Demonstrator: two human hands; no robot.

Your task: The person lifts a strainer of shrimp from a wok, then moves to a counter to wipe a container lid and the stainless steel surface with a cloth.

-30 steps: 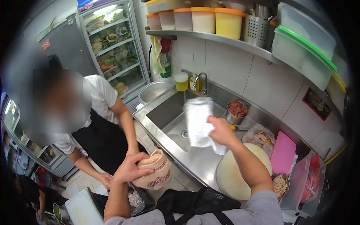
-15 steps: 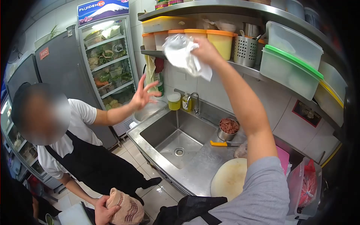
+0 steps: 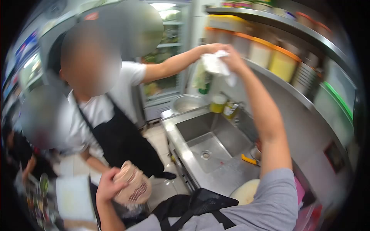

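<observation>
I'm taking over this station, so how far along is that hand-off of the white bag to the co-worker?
Done: the right hand has the white bag raised, and the co-worker's hand meets it. In hand: both touch the bag; the left hand grips a patterned cloth. Left: release, since the right hand has not let go.

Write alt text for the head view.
The raised right hand passes a crumpled white plastic bag to a co-worker's outstretched hand above a steel sink, while the left hand grips a pinkish patterned cloth bundle.
</observation>
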